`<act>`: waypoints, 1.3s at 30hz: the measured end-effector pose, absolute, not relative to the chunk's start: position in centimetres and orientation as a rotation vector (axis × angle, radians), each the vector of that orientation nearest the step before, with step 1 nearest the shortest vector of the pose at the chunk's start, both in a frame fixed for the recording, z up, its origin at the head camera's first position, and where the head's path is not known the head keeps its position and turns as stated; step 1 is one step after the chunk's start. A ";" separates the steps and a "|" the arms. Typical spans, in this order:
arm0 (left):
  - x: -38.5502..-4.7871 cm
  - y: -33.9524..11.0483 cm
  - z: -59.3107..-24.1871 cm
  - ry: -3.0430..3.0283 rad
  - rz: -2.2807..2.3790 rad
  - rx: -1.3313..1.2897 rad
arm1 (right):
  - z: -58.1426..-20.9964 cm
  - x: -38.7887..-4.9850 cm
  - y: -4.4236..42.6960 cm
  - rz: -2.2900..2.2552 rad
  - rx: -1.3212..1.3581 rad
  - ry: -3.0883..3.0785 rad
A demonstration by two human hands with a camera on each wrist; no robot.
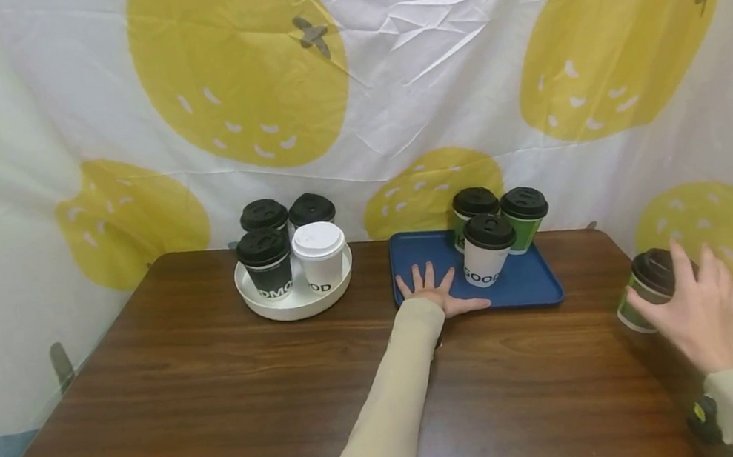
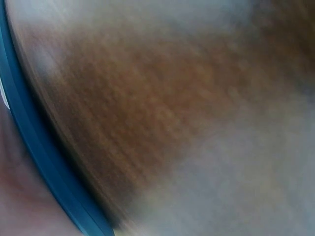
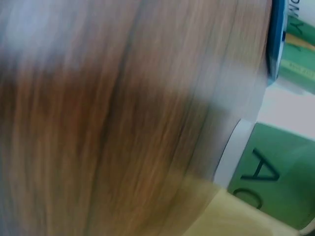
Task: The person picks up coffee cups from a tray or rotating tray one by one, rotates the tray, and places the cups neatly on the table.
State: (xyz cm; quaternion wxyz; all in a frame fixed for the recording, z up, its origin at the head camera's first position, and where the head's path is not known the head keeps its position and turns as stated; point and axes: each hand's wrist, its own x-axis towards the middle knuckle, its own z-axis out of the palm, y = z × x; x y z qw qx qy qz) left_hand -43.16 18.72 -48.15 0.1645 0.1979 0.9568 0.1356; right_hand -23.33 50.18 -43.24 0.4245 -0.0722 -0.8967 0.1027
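Observation:
My left hand [image 1: 432, 296] lies over the front edge of the blue tray [image 1: 435, 247], its fingers spread wide. Beside the fingers, on that tray, stands a white paper cup [image 1: 482, 261] with a black lid. Two green paper cups [image 1: 525, 230] with black lids stand behind it. Far right, my right hand [image 1: 703, 301] is at another green cup [image 1: 636, 308] with a black lid. Its thumb and fingers are apart, with the index finger in front of the lid; firm contact cannot be made out. The right wrist view shows this green cup [image 3: 280, 172] close up.
A round white tray [image 1: 297, 310] at the back left bears several lidded cups, among them a black cup [image 1: 271, 276] and a white-lidded cup [image 1: 321, 263]. The brown wooden table [image 1: 258, 411] meets a lemon-patterned curtain [image 1: 416, 67] behind.

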 end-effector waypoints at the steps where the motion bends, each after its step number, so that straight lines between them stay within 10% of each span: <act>1: -43.2 18.6 -48.1 2.724 0.389 0.565 | -43.2 -23.6 49.7 0.242 -0.146 -2.203; 17: -42.0 18.1 -46.9 2.744 0.414 0.534 | -41.3 -32.7 36.1 0.441 0.094 -2.409; 39: -42.6 18.9 -47.7 2.750 0.333 0.501 | -41.2 -38.0 33.2 0.560 -0.044 -2.554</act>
